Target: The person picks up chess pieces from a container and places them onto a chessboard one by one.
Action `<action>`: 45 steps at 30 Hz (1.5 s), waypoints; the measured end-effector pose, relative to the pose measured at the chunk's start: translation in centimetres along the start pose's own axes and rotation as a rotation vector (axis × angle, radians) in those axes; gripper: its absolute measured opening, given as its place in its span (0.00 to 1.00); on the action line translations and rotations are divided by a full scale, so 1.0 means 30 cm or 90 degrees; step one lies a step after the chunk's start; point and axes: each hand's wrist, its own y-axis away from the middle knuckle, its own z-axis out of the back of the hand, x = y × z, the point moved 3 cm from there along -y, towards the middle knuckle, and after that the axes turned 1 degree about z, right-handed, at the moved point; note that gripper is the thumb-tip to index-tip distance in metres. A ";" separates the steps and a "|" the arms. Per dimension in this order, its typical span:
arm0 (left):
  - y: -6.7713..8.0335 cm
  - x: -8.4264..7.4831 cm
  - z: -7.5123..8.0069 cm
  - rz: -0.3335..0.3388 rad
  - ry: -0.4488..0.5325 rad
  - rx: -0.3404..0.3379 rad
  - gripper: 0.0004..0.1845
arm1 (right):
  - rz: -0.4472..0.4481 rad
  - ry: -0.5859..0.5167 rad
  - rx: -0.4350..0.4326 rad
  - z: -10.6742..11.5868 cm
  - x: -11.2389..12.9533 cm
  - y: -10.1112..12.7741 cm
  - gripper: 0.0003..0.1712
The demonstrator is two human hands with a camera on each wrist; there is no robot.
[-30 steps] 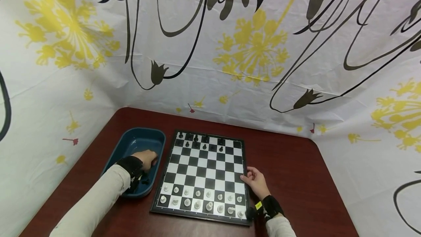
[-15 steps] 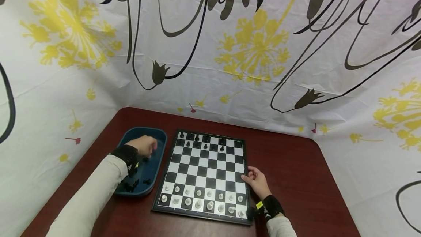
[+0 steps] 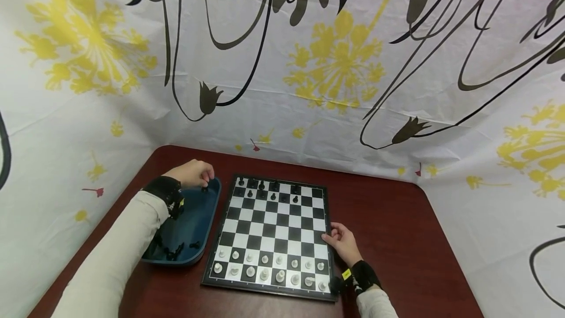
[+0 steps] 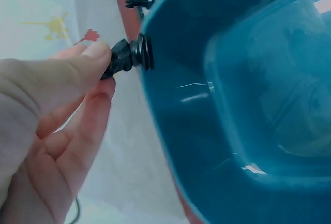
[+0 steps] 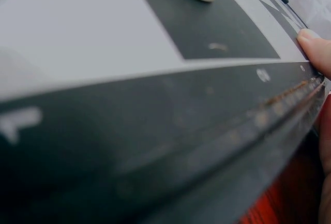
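"Hands first: what was each one doing?"

"The left hand (image 3: 190, 173) pinched a piece (image 4: 140, 51) between thumb and fingers. The right hand (image 3: 344, 244) gripped the board (image 3: 270, 229) by its right edge, thumb on top. They were well apart, most of the board between them."

"Where exactly was the piece?"

"At the left hand's fingertips, by the far right corner of the tray (image 3: 194, 220), apart from the board. Its base stuck out clear of the fingers, along its long axis. Whether it hung quite upright, I couldn't tell."

"And the board, from there?"

"Just right of the left hand. That sideways gap looked to me like the relation that counted: the black pieces (image 3: 273, 196) stood in the far rows, starting near that hand. The right hand was farther from them, across bare squares."

"What else lay about?"

"White pieces (image 3: 280, 275) filled the near rows, left of the right hand and closer in. Loose pieces (image 3: 176, 250) lay in the tray, nearer in than the left hand."
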 end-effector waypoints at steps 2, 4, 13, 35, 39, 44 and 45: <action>-0.023 -0.010 0.016 -0.024 -0.012 -0.007 0.09 | 0.001 0.000 -0.004 0.007 -0.002 -0.002 0.27; -0.045 -0.026 0.030 -0.036 -0.019 -0.015 0.09 | 0.002 -0.002 -0.008 0.013 -0.008 -0.005 0.26; -0.155 -0.154 0.056 -0.056 -0.034 -0.010 0.08 | -0.015 -0.013 -0.016 0.027 -0.015 -0.005 0.27; -0.469 -0.473 -0.118 -0.187 -0.082 0.050 0.08 | 0.020 -0.032 0.008 -0.017 -0.003 -0.013 0.27; -0.511 -0.516 -0.162 -0.201 -0.087 0.056 0.16 | 0.017 -0.025 -0.001 -0.003 -0.003 -0.014 0.27; -0.548 -0.531 -0.214 -0.193 -0.102 0.043 0.21 | 0.013 -0.037 -0.007 0.008 -0.016 -0.016 0.26; -0.553 -0.529 -0.224 -0.184 -0.102 0.042 0.22 | 0.012 -0.041 -0.006 0.009 -0.020 -0.016 0.26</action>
